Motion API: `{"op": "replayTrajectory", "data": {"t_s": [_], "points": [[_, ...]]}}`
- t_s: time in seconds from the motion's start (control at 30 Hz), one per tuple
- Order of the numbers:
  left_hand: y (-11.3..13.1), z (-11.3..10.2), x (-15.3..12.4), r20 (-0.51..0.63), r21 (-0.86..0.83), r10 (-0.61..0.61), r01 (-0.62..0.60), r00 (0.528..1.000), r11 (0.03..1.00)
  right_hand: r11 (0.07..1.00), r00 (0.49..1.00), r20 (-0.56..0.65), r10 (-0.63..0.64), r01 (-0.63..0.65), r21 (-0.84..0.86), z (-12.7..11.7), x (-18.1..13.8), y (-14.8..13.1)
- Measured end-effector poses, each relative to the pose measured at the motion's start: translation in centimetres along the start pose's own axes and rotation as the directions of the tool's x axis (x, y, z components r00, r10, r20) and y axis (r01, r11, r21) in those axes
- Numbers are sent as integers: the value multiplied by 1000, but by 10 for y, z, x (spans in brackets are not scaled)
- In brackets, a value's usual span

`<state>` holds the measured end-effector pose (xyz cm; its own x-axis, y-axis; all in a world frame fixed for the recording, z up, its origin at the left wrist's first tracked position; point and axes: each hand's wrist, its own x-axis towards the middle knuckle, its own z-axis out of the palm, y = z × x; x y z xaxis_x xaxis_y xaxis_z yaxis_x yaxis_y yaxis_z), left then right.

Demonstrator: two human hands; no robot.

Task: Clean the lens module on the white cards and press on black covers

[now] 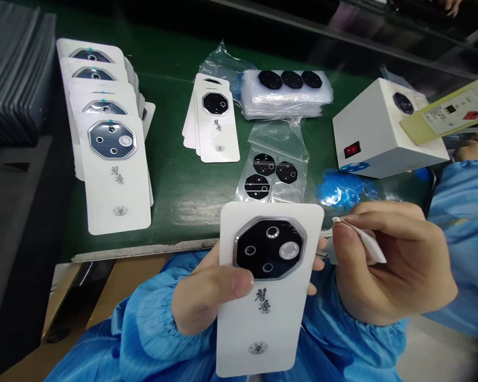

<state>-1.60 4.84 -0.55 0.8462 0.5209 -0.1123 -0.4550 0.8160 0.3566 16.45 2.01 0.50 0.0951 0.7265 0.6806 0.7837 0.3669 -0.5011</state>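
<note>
My left hand (pixel 201 300) grips a white phone back cover (pixel 263 318) upright in front of me, thumb pressing just below its black octagonal camera plate (pixel 270 248). My right hand (pixel 386 265) is closed in a pinch beside the cover's right edge, holding a small white strip (pixel 368 245) and what looks like thin tweezers (pixel 325 233). Both arms wear blue sleeves.
On the green table (pixel 183 180) lie a fanned stack of white covers with silver camera plates (pixel 113 175), a smaller stack with black plates (pixel 217 124), a bag of black lens plates (pixel 273 172), a plastic-wrapped pack (pixel 287 93), peeled blue films (pixel 340 191) and a white box with a red switch (pixel 378 132).
</note>
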Motion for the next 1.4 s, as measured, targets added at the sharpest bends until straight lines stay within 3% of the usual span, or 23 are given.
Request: {"op": "replayTrajectory", "data": {"t_s": [0.07,0.2,0.33,0.4,0.5,0.57,0.73,0.8,0.9,1.0,1.07,1.2,1.4], "points": [[3,0,1,42,-42,-19,21,999,999,1000,996,-92,-10,13,27,3,-1,1],[2,0,2,55,-126,-22,29,998,992,998,997,-61,36,-33,54,6,-3,2],[-8,1,4,-3,-181,123,-122,992,976,997,997,-5,75,-75,34,4,-4,0],[-12,0,5,-10,-189,176,-175,984,966,997,996,58,75,-75,-1,1,-3,-1],[-14,1,7,-50,-173,197,-203,979,964,996,966,251,61,-41,-84,0,0,3],[-12,2,7,-75,-176,202,-212,977,961,992,943,330,50,-7,-130,3,3,12],[-1,-2,-1,-45,-190,130,-137,990,972,981,953,276,123,-75,-177,20,12,63],[6,-8,-6,-15,-189,125,-126,992,974,964,914,332,233,-173,-200,27,14,86],[19,-20,-14,16,-219,172,-164,985,962,948,866,405,292,-207,-241,34,16,109],[26,-26,-17,-20,-225,223,-222,975,949,941,830,463,311,-202,-271,37,18,116],[26,-24,-16,-53,-229,189,-197,980,953,936,810,489,324,-200,-288,39,21,116],[13,-12,-8,-122,-183,132,-153,984,971,930,779,526,343,-203,-305,42,27,118],[-3,8,4,-105,-156,170,-185,980,970,930,768,538,348,-210,-302,44,30,125]]}}
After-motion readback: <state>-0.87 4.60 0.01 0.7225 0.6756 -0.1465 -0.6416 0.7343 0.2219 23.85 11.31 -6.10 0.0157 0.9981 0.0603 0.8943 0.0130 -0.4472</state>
